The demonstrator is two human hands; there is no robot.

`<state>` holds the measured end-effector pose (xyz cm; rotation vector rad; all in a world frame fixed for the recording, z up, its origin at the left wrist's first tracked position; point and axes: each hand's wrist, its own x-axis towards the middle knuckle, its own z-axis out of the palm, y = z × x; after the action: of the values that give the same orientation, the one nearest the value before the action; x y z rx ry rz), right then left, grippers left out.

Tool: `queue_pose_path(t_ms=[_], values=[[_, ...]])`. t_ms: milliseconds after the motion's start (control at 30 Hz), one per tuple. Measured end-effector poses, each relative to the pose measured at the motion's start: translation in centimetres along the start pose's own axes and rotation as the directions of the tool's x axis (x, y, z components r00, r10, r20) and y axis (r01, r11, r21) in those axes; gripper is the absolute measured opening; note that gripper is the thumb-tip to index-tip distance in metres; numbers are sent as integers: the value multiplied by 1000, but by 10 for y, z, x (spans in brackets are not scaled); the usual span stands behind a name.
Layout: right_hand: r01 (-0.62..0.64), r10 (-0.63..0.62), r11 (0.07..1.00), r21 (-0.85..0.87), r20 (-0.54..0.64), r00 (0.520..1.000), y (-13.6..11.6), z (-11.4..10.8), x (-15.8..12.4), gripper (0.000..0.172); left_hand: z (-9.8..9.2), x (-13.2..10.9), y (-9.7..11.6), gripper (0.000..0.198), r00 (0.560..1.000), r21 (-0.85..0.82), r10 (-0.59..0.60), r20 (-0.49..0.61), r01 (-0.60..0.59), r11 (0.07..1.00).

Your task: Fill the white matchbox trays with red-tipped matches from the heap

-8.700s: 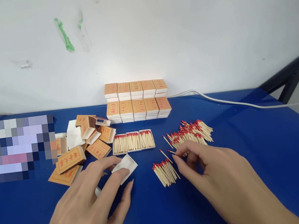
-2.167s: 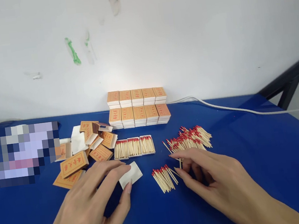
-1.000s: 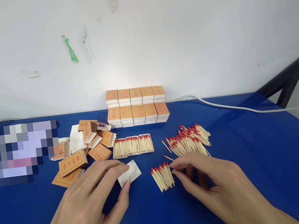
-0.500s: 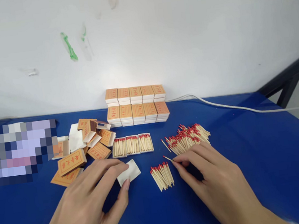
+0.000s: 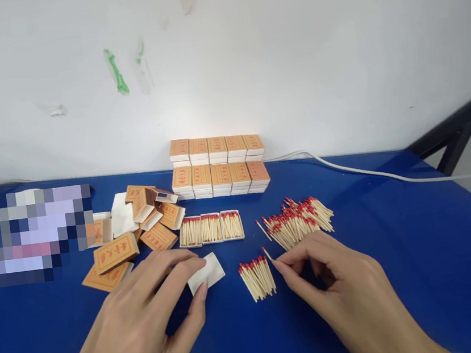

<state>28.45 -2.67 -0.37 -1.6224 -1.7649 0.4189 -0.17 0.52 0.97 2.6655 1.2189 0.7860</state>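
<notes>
My right hand (image 5: 338, 278) pinches one red-tipped match (image 5: 267, 253) between thumb and forefinger. The match is tilted, head up, just right of a small row of matches (image 5: 258, 280) lying on the blue table. Behind the fingers spreads a larger heap of loose matches (image 5: 301, 220). On the left, my left hand (image 5: 158, 312) grips a white matchbox tray (image 5: 209, 272) between thumb and fingers; part of the tray is under them. Three trays filled with matches (image 5: 211, 229) stand side by side beyond it.
Stacked orange matchboxes (image 5: 220, 175) stand in two rows near the wall. Loose matchbox sleeves (image 5: 116, 252) and white trays (image 5: 123, 216) lie in a pile at left. Farther left is a blurred-out object (image 5: 39, 235). A white cable (image 5: 359, 172) runs along the back right of the blue table (image 5: 420, 251).
The match in my right hand has turned more upright and sits closer to the small row. My left hand stays on the tray. The whole view has shifted slightly.
</notes>
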Motion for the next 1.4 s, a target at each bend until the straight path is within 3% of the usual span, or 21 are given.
queue_pose_path(t_ms=[200,300,500,600,733,1067,1400], values=[[-110,99,986,124,91,991,-10,2,1,21,0,0,0,22,1000,10,18,8,-18,1000],[-100,93,989,106,68,993,-12,2,3,21,1,0,0,22,1000,17,25,15,-25,1000],[92,-127,979,-182,-192,973,5,2,6,13,4,-4,-1,19,1000,-25,-16,-10,15,1000],[171,-237,931,-322,-177,955,10,6,4,16,5,-6,-2,23,999,-44,-36,3,37,998],[209,-288,888,-410,-140,948,10,9,1,16,6,-6,-4,26,998,-72,-59,0,59,996],[221,-303,872,-437,-128,944,8,8,1,17,2,-1,-2,19,1000,-19,-26,-8,26,999],[140,-210,916,-375,-154,965,5,3,1,25,3,-2,-4,21,1000,-15,-26,7,26,1000]])
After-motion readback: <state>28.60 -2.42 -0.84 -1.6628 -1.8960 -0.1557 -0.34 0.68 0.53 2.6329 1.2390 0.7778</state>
